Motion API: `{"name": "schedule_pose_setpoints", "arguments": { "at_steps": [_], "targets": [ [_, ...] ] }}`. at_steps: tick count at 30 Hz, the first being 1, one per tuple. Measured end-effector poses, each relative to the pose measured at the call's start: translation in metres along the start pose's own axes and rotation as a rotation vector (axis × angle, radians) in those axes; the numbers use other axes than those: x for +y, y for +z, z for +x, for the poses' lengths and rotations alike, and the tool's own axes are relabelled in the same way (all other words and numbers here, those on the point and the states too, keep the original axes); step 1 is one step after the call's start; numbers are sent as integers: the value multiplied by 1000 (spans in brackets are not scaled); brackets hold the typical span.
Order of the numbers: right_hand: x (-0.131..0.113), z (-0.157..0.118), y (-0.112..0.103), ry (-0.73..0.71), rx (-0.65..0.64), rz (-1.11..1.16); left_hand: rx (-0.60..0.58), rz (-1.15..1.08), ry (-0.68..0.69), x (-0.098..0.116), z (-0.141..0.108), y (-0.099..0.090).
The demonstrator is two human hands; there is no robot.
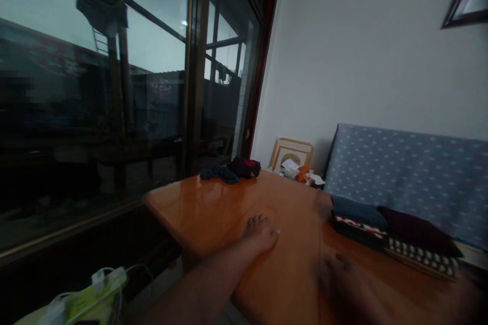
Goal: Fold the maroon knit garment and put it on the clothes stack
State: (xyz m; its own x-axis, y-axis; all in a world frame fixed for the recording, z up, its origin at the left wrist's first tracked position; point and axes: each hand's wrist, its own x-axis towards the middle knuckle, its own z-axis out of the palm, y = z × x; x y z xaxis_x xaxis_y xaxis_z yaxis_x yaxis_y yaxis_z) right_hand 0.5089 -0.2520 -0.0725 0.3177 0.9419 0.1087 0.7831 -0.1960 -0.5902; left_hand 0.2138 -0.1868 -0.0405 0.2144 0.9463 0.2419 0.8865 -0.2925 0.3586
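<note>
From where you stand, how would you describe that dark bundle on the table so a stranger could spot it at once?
Start at the glossy orange wooden table beside the glass door. At its far end lie two dark cloths. Pick the black bundle with a red patch, unlike the crumpled blue-grey cloth touching its left side.

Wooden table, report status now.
Left hand flat on the glossy wooden table, empty. Right hand blurred over the tabletop, nothing visible in it. Stacked folded cloths near the right hand; dark cloth bundle at the far end.
</note>
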Motion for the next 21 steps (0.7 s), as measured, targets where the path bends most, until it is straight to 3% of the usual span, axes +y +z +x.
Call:
{"name": "schedule_pose_setpoints", "arguments": {
  "at_steps": [6, 10, 14, 21],
  "targets": [
    [-73, 28, 39, -143, -67, 137, 16, -39, 12, -1, 0, 1],
    [-106, 38, 59, -240, -112, 162, 26, -105, -21, -4, 3, 3],
    [-123, 39, 69, -296, -147, 145, 41, -254, -89, -10, 6, 2],
    [-128, 48, 72, -279, -188, 150, 66, -663, -228, -30, 10, 1]
  ]
}}
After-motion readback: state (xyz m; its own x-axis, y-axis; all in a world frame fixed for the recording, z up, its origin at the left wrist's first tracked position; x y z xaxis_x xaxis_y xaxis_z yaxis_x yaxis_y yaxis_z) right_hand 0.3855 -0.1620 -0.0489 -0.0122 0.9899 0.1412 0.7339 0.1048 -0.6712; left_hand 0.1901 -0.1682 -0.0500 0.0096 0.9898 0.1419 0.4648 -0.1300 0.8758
